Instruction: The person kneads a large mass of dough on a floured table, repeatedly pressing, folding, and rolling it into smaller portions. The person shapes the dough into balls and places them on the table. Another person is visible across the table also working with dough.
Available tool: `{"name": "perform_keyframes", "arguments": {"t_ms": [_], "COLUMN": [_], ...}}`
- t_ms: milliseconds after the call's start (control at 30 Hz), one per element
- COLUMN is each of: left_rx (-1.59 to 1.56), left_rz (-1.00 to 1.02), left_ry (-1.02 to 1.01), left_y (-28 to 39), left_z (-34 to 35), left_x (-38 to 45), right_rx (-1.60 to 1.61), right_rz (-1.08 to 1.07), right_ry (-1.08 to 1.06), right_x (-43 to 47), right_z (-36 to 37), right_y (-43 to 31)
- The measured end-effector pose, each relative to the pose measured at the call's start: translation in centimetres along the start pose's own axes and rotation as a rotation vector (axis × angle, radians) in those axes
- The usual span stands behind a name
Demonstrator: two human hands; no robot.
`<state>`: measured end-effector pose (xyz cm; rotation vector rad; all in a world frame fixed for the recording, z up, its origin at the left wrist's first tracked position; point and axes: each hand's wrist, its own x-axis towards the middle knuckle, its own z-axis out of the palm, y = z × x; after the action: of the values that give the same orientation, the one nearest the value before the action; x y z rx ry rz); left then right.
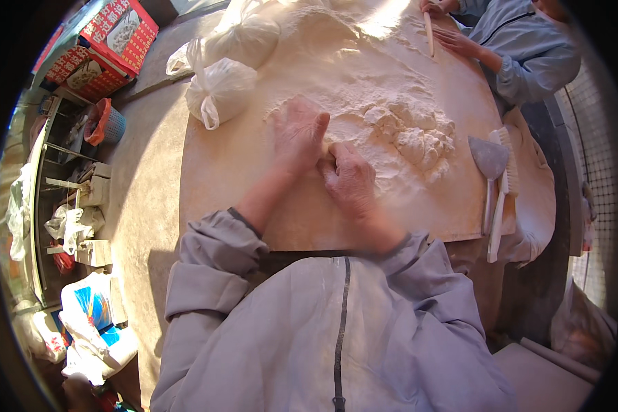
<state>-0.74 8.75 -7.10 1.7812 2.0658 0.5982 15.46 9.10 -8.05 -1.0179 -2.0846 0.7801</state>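
Observation:
Both hands work low over a floured wooden board (226,206). A small pale piece, apparently dough (327,149), shows in the gap between them, mostly covered by my fingers. My left hand (299,135) is blurred, its thumb standing up and its fingertips hidden, so its grip is unclear. Curled fingers of my right hand (349,177) close around the pale piece. Just right of the hands lies a crumbly heap of flour (412,136), with loose flour spread beyond it.
Tied plastic bags (226,90) stand at the board's far left. A metal scraper (488,154) and a white-bristled brush (505,180) lie along the right edge. At the far right, another person's hands (456,41) hold a rolling pin (429,33). A printed box (98,51) sits upper left.

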Motion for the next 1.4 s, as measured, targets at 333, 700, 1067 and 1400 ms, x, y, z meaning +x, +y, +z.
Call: {"name": "perform_keyframes", "arguments": {"t_ms": [333,700,1067,1400], "left_rx": [0.302,0.303,0.144,-0.413], "left_rz": [0.034,0.070,0.162,-0.041], "left_ry": [0.295,0.323,0.184,-0.012], "left_y": [-2.9,-3.2,-1.0,1.5], "left_z": [3.9,4.9,5.1,2.9], "left_x": [-0.3,-3.8,-4.5,0.2], "right_rx": [-0.190,0.011,0.188,-0.111], "right_rz": [-0.206,-0.075,-0.320,-0.055], "right_ry": [0.017,-0.144,-0.054,0.062], "right_x": [-2.2,-2.9,-4.1,-0.2], "right_z": [-0.5,-0.9,-2.2,-0.5], "right_y": [1.1,-0.4,0.9,1.9]}}
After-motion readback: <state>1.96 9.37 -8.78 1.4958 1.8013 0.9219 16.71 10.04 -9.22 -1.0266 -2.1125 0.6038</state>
